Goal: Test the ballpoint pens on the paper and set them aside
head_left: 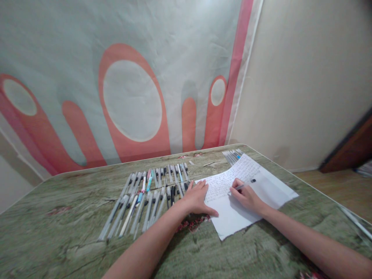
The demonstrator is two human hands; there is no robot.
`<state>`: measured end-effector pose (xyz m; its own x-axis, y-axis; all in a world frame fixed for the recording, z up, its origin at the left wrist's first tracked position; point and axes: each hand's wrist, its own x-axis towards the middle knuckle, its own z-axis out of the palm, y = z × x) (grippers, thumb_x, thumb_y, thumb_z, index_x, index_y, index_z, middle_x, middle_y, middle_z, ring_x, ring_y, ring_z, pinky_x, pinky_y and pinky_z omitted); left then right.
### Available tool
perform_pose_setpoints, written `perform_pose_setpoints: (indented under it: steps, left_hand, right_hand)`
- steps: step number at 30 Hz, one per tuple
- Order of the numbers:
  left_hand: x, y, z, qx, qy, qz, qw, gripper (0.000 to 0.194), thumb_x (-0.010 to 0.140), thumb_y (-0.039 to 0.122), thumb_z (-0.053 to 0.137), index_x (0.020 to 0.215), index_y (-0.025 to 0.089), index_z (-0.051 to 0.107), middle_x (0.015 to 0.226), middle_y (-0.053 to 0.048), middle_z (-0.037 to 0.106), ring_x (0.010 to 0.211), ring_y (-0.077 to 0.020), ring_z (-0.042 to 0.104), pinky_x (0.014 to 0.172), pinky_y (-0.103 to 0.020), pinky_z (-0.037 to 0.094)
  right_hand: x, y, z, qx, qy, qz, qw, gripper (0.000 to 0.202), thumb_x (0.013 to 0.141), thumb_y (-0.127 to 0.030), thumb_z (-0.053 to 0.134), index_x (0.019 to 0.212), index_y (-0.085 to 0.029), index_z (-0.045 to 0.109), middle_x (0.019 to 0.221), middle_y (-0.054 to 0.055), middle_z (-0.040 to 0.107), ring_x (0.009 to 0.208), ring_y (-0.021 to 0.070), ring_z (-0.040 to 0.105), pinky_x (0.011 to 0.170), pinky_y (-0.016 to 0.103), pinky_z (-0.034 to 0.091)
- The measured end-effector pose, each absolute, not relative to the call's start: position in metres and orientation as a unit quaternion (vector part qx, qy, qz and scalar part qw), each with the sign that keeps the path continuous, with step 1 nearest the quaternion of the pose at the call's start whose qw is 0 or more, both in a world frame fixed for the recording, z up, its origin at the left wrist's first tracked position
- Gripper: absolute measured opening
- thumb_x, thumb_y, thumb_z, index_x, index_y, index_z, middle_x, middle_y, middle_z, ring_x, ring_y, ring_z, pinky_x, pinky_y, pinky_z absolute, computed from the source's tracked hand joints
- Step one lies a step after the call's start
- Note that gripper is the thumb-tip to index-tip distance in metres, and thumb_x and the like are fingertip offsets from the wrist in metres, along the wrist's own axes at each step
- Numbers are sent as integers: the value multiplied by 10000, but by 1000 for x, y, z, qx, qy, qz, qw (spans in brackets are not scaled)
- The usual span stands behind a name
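A white sheet of paper (232,221) lies at a slant on the table, its upper part covered with lines of handwriting. My right hand (245,195) is closed around a clear pen with a dark end (241,187), the tip down on the sheet near the lowest written lines. Fingers spread, my left hand (198,198) rests flat on the left edge of the paper, thumb on its lower part. Just left of that hand, many pens (148,211) lie side by side in two rows, mostly clear, some white, black, blue or pink.
The green wood-patterned table (69,217) has pink flower prints. More clear pens (231,157) lie at its far edge, partly under the sheet. Behind stands a grey and coral hanging (133,147). A clear and white object (356,221) lies at the right edge.
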<state>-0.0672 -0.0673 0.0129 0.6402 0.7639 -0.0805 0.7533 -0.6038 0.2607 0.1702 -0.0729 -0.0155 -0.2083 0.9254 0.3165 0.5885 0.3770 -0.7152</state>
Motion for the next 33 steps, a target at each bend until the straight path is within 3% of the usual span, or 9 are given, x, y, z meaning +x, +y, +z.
perform_pose_setpoints:
  steps: [27, 33]
  left_hand:
    - [-66, -69, 18, 888, 435, 5, 146, 1089, 479, 801, 430, 1334, 164, 207, 1422, -126, 143, 1301, -277, 99, 1039, -438, 6]
    - [-67, -68, 16, 890, 431, 5, 147, 1095, 476, 805, 424, 1330, 154, 209, 1423, -126, 138, 1298, -285, 106, 1039, -450, 5]
  right_hand:
    - [172, -71, -16, -513, -717, 258, 395, 146, 731, -273, 487, 611, -192, 463, 568, -25, 489, 561, 125, 455, 545, 246, 353]
    - [174, -65, -16, -549, -639, 325, 430, 223, 760, -377, 485, 640, -190, 471, 552, -33, 485, 528, 108, 453, 533, 241, 363]
